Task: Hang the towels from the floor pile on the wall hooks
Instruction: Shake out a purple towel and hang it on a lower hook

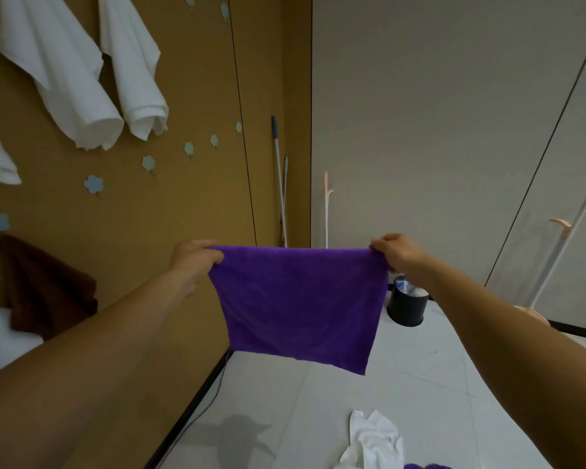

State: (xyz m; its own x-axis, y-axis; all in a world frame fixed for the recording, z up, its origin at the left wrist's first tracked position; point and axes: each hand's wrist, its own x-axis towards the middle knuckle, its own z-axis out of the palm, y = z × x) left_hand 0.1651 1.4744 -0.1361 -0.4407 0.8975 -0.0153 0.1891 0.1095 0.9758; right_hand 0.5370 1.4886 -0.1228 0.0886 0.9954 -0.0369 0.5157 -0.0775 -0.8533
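A square purple microfibre towel (298,302) hangs spread in the air before the mustard-brown wall (190,79). The left hand (192,258) has its grip clamped on the top left corner, the right hand (398,253) on the top right corner. White towels (374,441) lie on the pale tiled floor (420,384) below.

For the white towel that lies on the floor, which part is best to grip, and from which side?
Probably from above, at one of the two raised points of the white towel. It lies crumpled on the floor tiles, and those peaks stand up from the heap, so fingers can pinch one without scraping the floor. Both hands, left and right, now hold the purple towel.
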